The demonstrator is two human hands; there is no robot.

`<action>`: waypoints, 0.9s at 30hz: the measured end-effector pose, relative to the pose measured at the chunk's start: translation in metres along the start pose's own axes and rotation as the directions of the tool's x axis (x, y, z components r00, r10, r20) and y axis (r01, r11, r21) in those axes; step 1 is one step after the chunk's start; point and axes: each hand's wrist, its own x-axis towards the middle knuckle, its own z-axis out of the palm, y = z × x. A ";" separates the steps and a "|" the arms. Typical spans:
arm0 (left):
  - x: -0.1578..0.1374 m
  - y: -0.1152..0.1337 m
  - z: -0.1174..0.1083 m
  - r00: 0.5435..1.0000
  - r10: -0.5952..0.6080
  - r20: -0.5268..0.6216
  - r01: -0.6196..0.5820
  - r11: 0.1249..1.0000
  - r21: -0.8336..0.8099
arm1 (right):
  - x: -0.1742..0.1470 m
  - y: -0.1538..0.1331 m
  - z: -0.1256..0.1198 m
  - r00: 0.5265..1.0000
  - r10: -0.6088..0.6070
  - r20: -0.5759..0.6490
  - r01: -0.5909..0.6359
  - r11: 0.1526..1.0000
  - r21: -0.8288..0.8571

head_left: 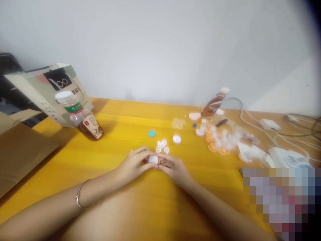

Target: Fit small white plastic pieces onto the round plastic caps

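Between my two hands, just above the table, is a small round white piece with an orange edge [153, 160]; its exact kind is not clear. My left hand [135, 162] grips it from the left, fingers over the top and thumb below. From the other side my right hand [175, 167] pinches its orange edge. Just beyond the fingers lie several white cut-out pieces [162, 146]. A teal ring-shaped disc [151, 133] sits farther back, and a round white cap-like piece [177, 139] is to its right.
A large tea bottle [85, 120] and a paper bag [50, 93] stand at the left, near a cardboard box [27, 150]. To the right are a pile of white and orange round pieces [220, 139], a slimmer bottle [214, 103], cables and a white power adapter [269, 125].
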 end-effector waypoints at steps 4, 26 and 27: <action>0.000 -0.002 0.002 1.000 0.007 0.002 -0.007 1.000 -0.008 | 0.001 0.002 0.000 1.000 -0.005 -0.003 0.005 1.000 0.028; 0.000 -0.010 -0.004 0.974 0.213 0.077 -0.215 0.976 0.026 | -0.002 0.006 -0.002 0.995 -0.093 0.045 0.092 0.995 0.034; 0.000 -0.011 -0.003 0.975 0.209 0.073 -0.211 0.977 0.026 | -0.002 0.005 -0.002 0.995 -0.094 0.043 0.093 0.995 0.030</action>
